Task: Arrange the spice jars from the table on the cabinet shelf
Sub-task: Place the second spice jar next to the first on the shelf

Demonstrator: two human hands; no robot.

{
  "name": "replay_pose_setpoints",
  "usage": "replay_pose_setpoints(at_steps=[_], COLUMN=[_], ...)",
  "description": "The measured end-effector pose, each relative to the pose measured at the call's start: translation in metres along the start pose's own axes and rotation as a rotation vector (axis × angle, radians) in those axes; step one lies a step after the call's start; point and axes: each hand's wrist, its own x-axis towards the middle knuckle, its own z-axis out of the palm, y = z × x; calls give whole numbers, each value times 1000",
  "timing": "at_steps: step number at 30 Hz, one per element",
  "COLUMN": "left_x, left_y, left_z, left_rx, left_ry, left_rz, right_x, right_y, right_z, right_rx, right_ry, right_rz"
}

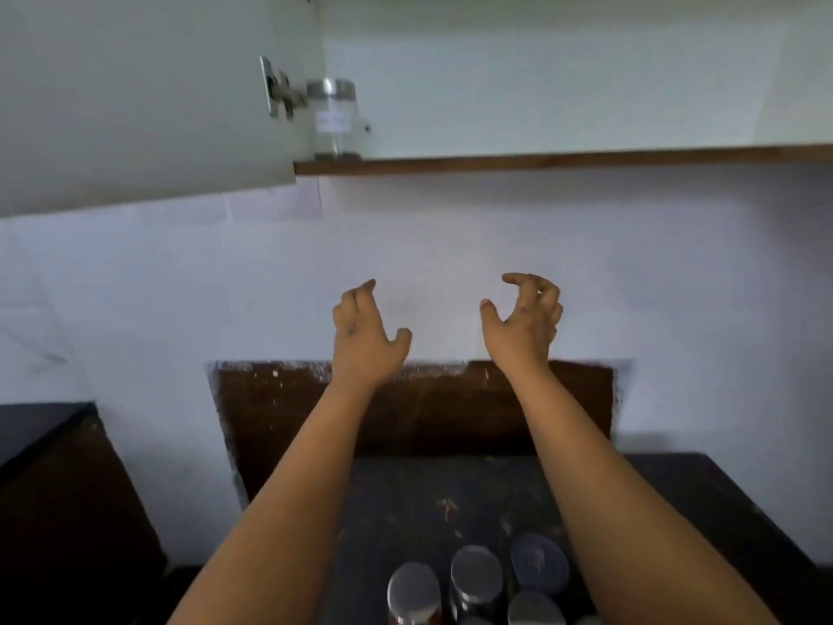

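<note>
While both the left hand (366, 336) and right hand (525, 318) hang empty with loosely curled fingers, the steel-lidded spice jars (475, 575) wait near on the table (703, 498), likely glass, smooth, breakable, best gripped around the body.

Both hands raised, empty: left hand (365, 336) and right hand (525, 320), fingers loosely curled. One jar (332, 119) on cabinet shelf (563, 159). Remaining spice jars (475, 579) on table (676, 498).

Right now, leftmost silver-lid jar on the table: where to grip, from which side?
Take the leftmost jar round its body just under the lid, the left hand coming down on its open left side. It stands upright, other jars crowd its right, and the flat, wide lid offers little for the fingers. Both hands are empty, so either could go; the left looks closer.
</note>
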Motion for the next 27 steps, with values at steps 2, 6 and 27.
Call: replay_pose_setpoints(at_steps=[2,6,27], left_x=[-27,-90,-243], left_y=[-17,-45,-108], left_z=[11,45,113], left_rx=[-28,-93,-143], left_ry=[-66,-246,-680], left_rz=[-50,-186,-348], right_x=[-27,-82,-291], right_y=[31,78,129], right_z=[1,8,28], right_rx=[-56,-152,-1100], right_ry=[-46,-237,-1199], right_rz=[101,200,-101])
